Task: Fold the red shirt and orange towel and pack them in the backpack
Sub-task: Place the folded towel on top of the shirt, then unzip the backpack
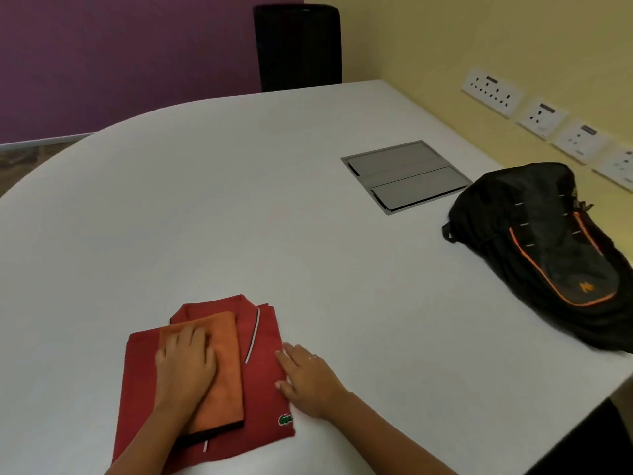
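The flat left hand [186,363] presses the folded orange cloth towel [219,371] on the folded red polo shirt [263,382], the spread right hand [306,378] touches its right edge, nearer the black fabric backpack [534,248] far right on the white table [239,200].

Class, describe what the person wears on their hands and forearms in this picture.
Both forearms are bare, with no sleeves in view. The right hand has a thin ring on one finger. The left hand shows no ring, watch or glove.
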`<action>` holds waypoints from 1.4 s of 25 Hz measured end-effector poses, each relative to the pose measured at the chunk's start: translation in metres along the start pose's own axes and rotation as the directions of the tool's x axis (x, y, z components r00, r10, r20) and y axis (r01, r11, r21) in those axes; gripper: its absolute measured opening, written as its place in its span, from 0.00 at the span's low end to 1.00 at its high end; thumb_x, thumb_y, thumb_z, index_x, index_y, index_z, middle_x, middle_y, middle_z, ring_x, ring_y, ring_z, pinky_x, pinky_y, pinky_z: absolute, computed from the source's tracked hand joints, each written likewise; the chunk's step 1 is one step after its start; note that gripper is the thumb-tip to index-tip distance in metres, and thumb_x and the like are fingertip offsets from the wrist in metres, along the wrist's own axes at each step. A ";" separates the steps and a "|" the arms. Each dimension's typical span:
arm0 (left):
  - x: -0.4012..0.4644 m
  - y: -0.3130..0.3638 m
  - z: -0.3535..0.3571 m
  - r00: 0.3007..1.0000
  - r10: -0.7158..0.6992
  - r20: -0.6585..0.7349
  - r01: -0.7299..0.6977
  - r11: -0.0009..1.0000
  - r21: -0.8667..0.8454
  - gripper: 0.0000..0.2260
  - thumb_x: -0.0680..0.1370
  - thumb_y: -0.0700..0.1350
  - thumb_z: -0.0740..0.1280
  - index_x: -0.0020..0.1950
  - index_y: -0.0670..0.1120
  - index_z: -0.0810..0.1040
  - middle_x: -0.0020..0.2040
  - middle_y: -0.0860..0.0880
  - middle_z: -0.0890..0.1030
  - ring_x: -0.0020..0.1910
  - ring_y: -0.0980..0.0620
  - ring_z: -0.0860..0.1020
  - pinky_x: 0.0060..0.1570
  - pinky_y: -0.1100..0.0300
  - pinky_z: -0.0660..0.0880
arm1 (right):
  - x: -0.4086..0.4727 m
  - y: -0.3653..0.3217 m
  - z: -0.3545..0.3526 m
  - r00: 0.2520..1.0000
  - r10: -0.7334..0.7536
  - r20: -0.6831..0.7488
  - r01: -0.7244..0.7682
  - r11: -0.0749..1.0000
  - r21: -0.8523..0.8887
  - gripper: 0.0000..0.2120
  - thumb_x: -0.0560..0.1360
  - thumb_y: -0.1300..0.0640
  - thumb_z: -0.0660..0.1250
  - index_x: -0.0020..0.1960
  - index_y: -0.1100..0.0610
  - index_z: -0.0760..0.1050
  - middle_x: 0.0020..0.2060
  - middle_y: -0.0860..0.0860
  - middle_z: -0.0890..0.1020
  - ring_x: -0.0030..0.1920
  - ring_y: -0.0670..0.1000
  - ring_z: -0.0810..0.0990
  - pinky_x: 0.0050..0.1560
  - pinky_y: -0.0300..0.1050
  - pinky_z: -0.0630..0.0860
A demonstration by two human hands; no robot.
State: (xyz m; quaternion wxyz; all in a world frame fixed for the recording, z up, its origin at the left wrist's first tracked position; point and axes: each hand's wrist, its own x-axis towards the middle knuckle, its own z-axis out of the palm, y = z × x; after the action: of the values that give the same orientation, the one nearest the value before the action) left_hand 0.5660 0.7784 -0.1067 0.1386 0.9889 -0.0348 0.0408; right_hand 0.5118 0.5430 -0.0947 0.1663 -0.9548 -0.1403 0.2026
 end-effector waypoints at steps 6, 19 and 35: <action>0.027 0.093 0.019 0.986 0.153 -0.061 -0.152 0.988 0.012 0.09 0.68 0.41 0.59 0.40 0.44 0.79 0.42 0.46 0.79 0.36 0.43 0.77 0.33 0.54 0.70 | -0.067 0.155 -0.036 0.924 0.302 -0.233 -0.298 0.953 0.052 0.31 0.74 0.43 0.48 0.69 0.59 0.69 0.69 0.59 0.69 0.69 0.62 0.69 0.64 0.59 0.68; 0.090 0.463 0.132 0.938 0.186 0.293 -0.032 0.887 -0.461 0.09 0.78 0.41 0.61 0.54 0.45 0.79 0.54 0.48 0.77 0.51 0.47 0.76 0.47 0.56 0.72 | -0.195 0.475 -0.159 0.541 0.652 -0.531 -0.697 0.701 0.152 0.21 0.69 0.58 0.73 0.61 0.60 0.75 0.61 0.60 0.76 0.63 0.64 0.73 0.51 0.62 0.75; 0.121 0.672 0.212 0.680 -0.120 0.723 0.689 0.442 -0.574 0.28 0.72 0.55 0.72 0.65 0.40 0.71 0.63 0.42 0.77 0.60 0.40 0.76 0.62 0.45 0.73 | -0.213 0.554 -0.136 0.561 0.732 -0.387 -0.778 0.626 0.056 0.32 0.77 0.32 0.40 0.70 0.45 0.68 0.70 0.55 0.70 0.68 0.63 0.70 0.54 0.70 0.70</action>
State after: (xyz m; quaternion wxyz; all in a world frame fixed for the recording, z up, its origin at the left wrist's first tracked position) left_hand 0.6473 0.0685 -0.1165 0.5666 0.7399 0.1636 -0.3237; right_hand 0.4949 -0.0654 -0.1121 0.0288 -0.9502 0.3046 0.0597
